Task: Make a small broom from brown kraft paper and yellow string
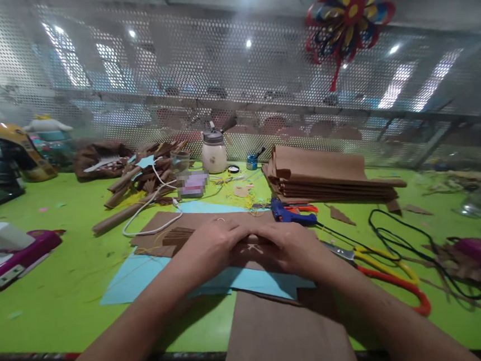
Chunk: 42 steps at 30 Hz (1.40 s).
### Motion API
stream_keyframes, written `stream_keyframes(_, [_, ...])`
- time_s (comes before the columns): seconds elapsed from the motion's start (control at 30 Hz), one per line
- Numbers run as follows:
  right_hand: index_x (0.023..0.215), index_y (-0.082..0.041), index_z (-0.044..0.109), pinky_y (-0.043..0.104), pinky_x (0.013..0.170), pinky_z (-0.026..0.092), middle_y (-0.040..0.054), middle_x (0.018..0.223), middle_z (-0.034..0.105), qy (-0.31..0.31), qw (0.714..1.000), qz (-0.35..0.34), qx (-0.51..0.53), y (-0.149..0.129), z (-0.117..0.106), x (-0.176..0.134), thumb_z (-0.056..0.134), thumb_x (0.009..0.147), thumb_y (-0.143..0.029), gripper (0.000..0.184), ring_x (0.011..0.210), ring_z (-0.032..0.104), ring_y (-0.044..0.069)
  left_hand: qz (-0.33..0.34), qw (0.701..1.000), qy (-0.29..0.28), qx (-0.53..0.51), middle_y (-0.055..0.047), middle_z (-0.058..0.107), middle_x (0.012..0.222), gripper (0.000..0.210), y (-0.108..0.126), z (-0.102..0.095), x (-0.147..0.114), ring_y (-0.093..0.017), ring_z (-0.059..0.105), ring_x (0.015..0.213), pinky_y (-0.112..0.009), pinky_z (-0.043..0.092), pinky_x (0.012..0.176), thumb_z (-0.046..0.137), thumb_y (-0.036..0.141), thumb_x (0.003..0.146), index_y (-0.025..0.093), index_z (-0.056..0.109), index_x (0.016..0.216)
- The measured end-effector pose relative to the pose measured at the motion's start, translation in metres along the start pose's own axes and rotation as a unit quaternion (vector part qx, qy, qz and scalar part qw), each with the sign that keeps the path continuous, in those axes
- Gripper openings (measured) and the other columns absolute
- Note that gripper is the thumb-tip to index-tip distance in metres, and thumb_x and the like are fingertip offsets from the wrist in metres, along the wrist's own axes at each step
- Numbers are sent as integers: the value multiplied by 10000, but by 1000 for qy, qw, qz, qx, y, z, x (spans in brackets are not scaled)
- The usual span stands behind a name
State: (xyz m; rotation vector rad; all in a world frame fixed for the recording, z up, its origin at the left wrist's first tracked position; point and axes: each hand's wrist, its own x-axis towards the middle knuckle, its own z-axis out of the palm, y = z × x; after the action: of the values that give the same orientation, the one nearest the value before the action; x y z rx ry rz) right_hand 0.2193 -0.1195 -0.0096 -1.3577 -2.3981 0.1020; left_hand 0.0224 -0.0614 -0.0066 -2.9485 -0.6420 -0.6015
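Both hands meet over a pleated piece of brown kraft paper [177, 236] at the middle of the table. My left hand [213, 243] is closed on it, and the folded end sticks out to that side. My right hand [293, 244] is closed on the same paper, its fingertips close to the left ones. The fingers hide much of the folds. Beneath lie a flat brown sheet [152, 226] and light blue paper [127, 280]. Another brown sheet [287, 333] overhangs the front edge.
A blue glue gun [292, 215] and red-and-yellow-handled scissors [389, 271] lie right of the hands. Stacked folded brown paper [324, 173] sits behind. Purple power strips [24, 261] flank the green table [68, 325]. A white cable [143, 228] and a lidded jar [214, 153] are farther back.
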Motion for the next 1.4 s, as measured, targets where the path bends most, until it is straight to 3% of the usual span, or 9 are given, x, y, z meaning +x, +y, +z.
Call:
stream_keyframes(0.2, [1060,-212,582,249,587,362,65,926,694,-33,995,47,-81,-2,-2,-5,459,888,-275,221,762,624,191,-23,999,-19,19,-58,627,731,209,-10,3,-3,-152,553,664,-237,375,592,449,226,858,155,642,821])
stream_keyframes(0.37, [1067,-199,554,256,613,374,69,950,680,-75,994,43,-72,-2,-17,-8,456,878,-271,225,790,618,202,-26,1000,-11,4,-49,646,761,196,-13,3,-5,-147,565,672,-228,378,595,448,218,856,177,636,892])
stream_keyframes(0.6, [1017,-187,591,255,666,387,67,933,670,-36,999,32,-2,4,-19,-5,414,896,-238,221,799,592,171,-1,999,40,-26,-65,651,906,206,-10,0,-3,-158,582,796,-238,411,685,480,210,837,185,607,998])
stream_keyframes(0.77, [900,-180,605,250,624,379,53,850,657,-34,999,35,-5,13,-20,-14,445,887,-281,190,736,568,164,-24,999,11,-30,-39,631,805,184,-18,0,-4,-129,557,688,-216,396,625,497,206,824,193,642,938])
stream_keyframes(0.9, [1000,-179,601,270,681,410,69,906,666,-38,998,55,11,26,-27,-22,445,886,-288,222,795,593,181,-62,998,12,-21,-39,627,795,232,-22,-6,-5,-134,554,691,-217,396,623,505,207,819,199,648,1002])
stream_keyframes(1.07, [1034,-188,606,265,667,431,56,886,680,-23,996,74,55,28,-33,-27,452,883,-318,252,775,605,177,-57,997,35,-29,-32,631,787,246,-21,-9,-4,-127,552,701,-209,404,623,512,223,823,206,638,1033])
stream_keyframes(1.23, [1065,-188,623,234,467,348,8,677,633,6,989,139,51,40,-67,-46,498,843,-412,339,478,463,111,-91,994,61,-8,-56,659,887,236,-36,-4,-10,-145,586,762,-234,435,683,487,229,829,198,642,1004])
stream_keyframes(1.33, [1046,-212,633,244,437,326,15,678,631,55,978,201,6,76,-103,-71,489,824,-487,382,450,434,112,-121,990,64,17,-52,675,906,235,-46,-5,-14,-164,597,783,-254,443,706,483,269,824,203,645,981])
stream_keyframes(1.4, [1003,-209,651,271,490,384,42,743,659,64,970,232,-25,101,-124,-87,498,809,-492,376,509,503,140,-128,990,63,16,-49,678,888,242,-48,-7,-14,-168,596,773,-257,441,696,476,282,826,200,648,974])
